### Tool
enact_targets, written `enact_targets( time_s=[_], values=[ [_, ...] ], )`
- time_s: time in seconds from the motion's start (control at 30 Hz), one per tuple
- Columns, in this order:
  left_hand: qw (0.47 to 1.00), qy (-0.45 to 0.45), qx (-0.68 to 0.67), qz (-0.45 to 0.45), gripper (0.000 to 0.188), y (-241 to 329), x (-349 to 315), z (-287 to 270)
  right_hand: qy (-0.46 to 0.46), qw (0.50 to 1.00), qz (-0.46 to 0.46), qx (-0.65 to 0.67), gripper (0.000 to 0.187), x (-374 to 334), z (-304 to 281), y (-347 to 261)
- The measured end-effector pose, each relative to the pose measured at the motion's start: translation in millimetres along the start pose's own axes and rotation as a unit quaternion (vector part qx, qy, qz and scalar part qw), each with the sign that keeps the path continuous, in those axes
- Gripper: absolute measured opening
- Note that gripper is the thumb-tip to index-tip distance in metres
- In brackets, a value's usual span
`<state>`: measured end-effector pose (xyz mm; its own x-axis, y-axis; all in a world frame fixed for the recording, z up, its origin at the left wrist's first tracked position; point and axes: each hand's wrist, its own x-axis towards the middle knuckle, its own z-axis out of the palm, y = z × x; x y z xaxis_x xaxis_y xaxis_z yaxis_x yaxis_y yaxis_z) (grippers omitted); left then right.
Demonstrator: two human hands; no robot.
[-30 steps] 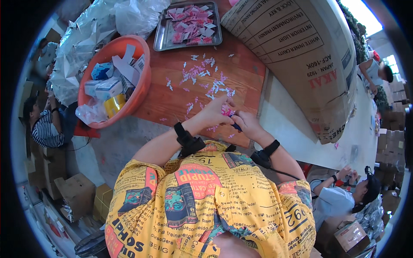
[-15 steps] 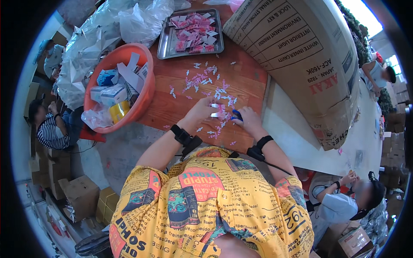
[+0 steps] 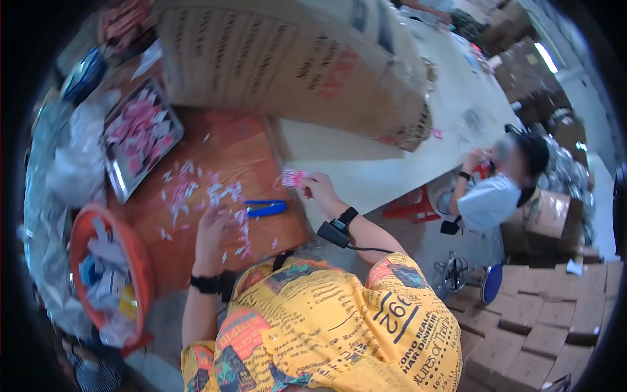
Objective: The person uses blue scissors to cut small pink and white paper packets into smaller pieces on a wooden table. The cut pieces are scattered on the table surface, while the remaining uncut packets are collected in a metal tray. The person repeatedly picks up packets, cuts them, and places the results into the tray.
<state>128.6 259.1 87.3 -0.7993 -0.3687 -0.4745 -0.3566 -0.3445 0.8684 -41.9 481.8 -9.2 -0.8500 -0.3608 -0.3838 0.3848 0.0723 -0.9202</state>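
While the right hand (image 3: 319, 188) pinches a flat pink-white card (image 3: 294, 177), pink-white bits (image 3: 228, 191) remain beside the left hand (image 3: 212, 232), grip unclear; beyond, a silver metal tray (image 3: 123, 179) is heaped.

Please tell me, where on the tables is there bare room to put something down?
Bare: on the white table, between the big carton and the right hand; on the wooden table, between the carton and the blue tool. Crowded: around the left hand, where pink and white scraps lie.
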Motion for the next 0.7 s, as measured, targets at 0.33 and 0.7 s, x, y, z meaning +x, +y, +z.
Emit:
enact_targets(
  time_s=[0.33,0.7],
  values=[
    [1.000,0.004,-0.007,-0.011,0.025,-30,25,-24,0.314,0.886,0.111,0.323,0.024,21,-188,30],
    [0.997,0.042,0.012,0.066,0.022,17,-1,-62,-0.214,0.957,-0.086,-0.175,0.015,58,63,-50]
  ],
)
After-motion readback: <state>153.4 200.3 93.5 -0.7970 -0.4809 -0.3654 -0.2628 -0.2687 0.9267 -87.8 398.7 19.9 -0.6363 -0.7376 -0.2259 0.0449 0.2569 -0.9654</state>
